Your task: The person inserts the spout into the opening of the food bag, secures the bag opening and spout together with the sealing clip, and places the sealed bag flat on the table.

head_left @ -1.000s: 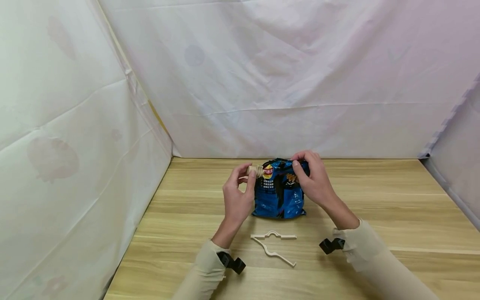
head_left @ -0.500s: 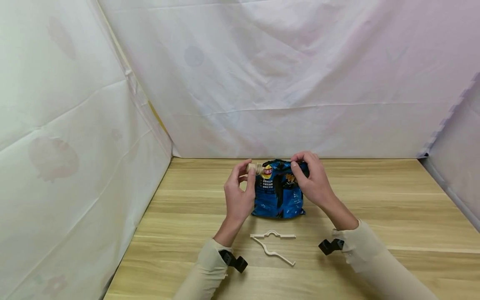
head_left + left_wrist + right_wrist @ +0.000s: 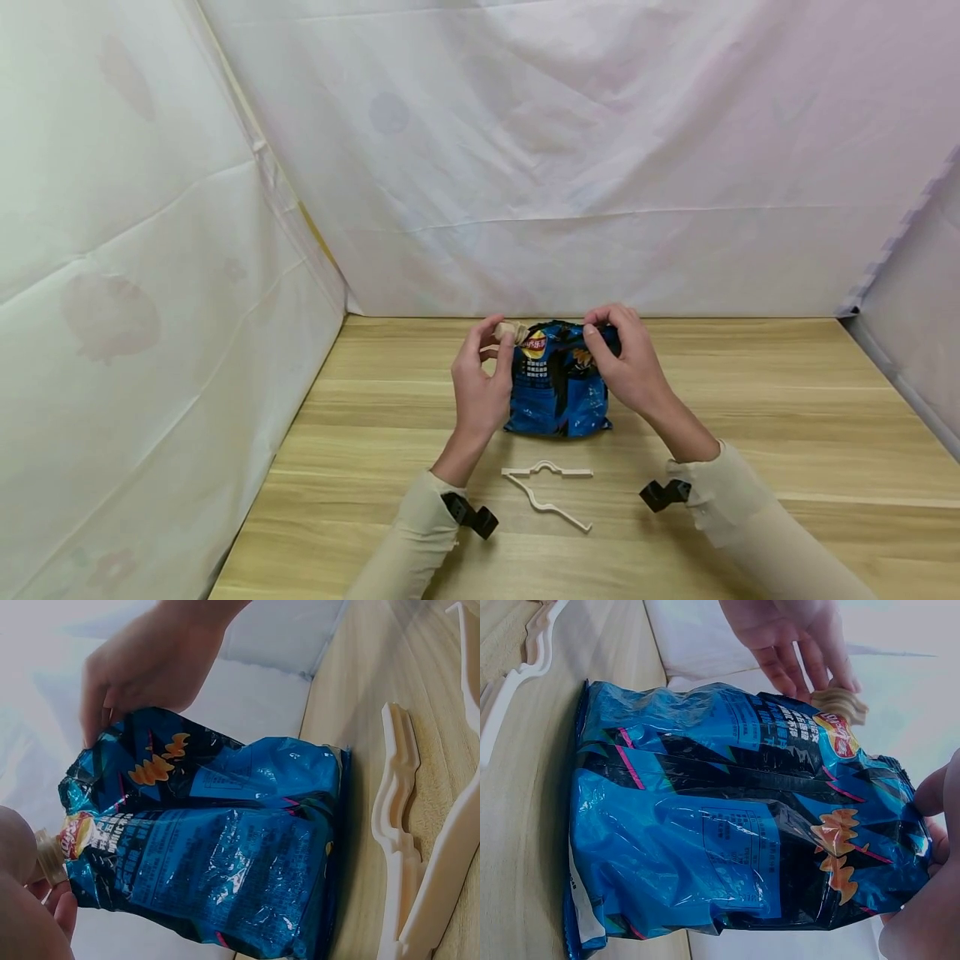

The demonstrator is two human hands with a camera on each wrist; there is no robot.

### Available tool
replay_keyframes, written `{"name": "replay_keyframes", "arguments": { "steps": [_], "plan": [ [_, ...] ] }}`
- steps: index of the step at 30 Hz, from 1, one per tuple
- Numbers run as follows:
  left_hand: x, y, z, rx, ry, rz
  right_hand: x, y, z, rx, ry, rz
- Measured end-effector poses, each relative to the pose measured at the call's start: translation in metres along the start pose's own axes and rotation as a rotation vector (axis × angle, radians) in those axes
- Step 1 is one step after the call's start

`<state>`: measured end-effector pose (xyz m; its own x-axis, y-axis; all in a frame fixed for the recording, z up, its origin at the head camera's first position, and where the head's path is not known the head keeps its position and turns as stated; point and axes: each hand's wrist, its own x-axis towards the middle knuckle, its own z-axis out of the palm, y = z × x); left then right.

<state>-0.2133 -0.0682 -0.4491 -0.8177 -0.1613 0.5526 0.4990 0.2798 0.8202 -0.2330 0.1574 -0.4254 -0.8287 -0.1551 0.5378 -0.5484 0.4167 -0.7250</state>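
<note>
A blue crisp bag [image 3: 558,400] stands upright on the table, its top edge crumpled. My left hand [image 3: 480,387] pinches a small beige threaded spout piece [image 3: 512,333] between thumb and fingers, right at the bag's upper left corner. In the left wrist view the ribbed end of the spout piece [image 3: 51,859] meets the bag by its red and yellow logo. With thumb in front and fingers behind, my right hand [image 3: 628,358] grips the bag's upper right corner. The fingers behind the bag are partly hidden.
A cream hinged bag clip [image 3: 546,492] lies spread in a V on the wooden table [image 3: 390,467], in front of the bag, each arm with a curved bend. White cloth walls [image 3: 600,167] rise behind and at both sides.
My left hand has shifted slightly right and up, and the spout piece has tilted and come closer over the bag's corner. The right hand and clip have barely moved.
</note>
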Motion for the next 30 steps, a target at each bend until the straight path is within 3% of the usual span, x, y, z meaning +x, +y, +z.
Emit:
{"name": "replay_keyframes", "arguments": {
  "steps": [9, 15, 30],
  "plan": [
    [0.004, -0.004, 0.002, -0.003, -0.013, -0.063, 0.0, 0.0, 0.0, 0.005, -0.007, 0.017],
    [0.008, -0.006, 0.003, -0.002, -0.014, -0.063, 0.001, 0.0, -0.001, 0.013, -0.013, 0.031],
    [0.012, -0.005, 0.002, -0.005, -0.145, -0.086, 0.003, 0.001, -0.002, 0.004, -0.005, 0.033]
  ]
}}
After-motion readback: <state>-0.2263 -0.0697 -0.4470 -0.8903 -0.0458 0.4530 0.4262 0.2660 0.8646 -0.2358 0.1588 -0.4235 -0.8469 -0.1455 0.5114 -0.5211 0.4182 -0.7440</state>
